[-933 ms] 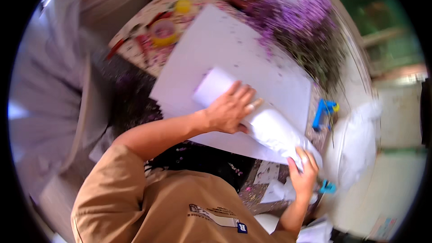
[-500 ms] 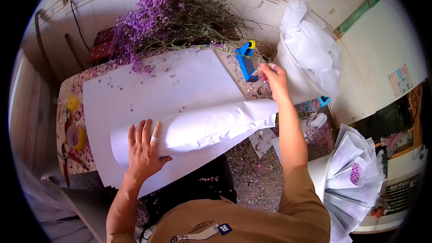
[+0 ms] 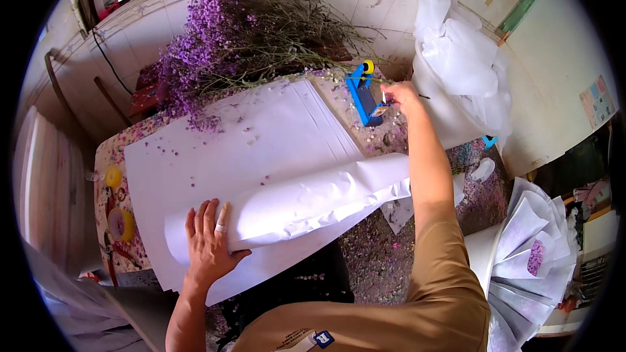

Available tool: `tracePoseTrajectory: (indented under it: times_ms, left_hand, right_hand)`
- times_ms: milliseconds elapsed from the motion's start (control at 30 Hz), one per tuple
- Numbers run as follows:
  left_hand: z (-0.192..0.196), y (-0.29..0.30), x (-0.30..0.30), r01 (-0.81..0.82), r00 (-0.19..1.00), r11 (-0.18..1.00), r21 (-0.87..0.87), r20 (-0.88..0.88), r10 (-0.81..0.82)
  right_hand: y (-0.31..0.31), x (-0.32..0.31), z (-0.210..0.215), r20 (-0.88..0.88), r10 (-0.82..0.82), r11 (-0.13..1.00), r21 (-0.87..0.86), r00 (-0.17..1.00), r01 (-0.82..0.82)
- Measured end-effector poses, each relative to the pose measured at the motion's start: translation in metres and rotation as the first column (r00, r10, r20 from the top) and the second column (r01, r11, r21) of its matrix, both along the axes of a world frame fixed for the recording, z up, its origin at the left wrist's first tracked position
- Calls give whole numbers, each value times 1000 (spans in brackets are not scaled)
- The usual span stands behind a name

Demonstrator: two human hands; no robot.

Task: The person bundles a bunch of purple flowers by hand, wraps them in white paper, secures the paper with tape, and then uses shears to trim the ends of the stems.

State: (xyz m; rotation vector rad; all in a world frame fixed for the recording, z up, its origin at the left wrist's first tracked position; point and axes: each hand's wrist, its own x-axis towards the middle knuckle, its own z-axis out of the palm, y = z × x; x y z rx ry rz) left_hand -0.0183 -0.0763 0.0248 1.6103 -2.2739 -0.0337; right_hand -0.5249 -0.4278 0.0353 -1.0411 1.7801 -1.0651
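My left hand [image 3: 212,248] lies flat on the left end of a rolled cone of white wrapping paper [image 3: 313,205], fingers stretched out, a pale band around one finger. The roll rests on a stack of flat white sheets [image 3: 195,150]. My right hand [image 3: 401,96] is at the cutter end of a blue tape dispenser [image 3: 362,94] with a yellow core. Its fingers are pinched together, with something pale and narrow at their tips; whether that is tape or a finger wrapping I cannot make out. My right forearm crosses the right end of the roll.
Purple dried flowers [image 3: 215,39] lie along the back of the table. Tape rolls [image 3: 120,224] and red-handled pliers [image 3: 111,257] are at the left edge. A white bucket [image 3: 433,107] with white wrapping stands at right; wrapped bouquets [image 3: 528,254] stand lower right.
My right hand has shifted slightly away from me beside the tape dispenser. My left hand stays on the roll. The whole view has shifted a little.
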Motion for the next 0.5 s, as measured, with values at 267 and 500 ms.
tracePoseTrajectory:
  times_ms: [267,500]
  left_hand:
    - [-1,-1,-4,-3,1000,1000,6,18,3]
    - [1,-3,-3,4,1000,1000,-4,15,-4]
  right_hand:
    - [17,-14,-2,-217,-51,998,9,975,54]
    - [9,-6,-17,-260,68,988,150,963,-29]
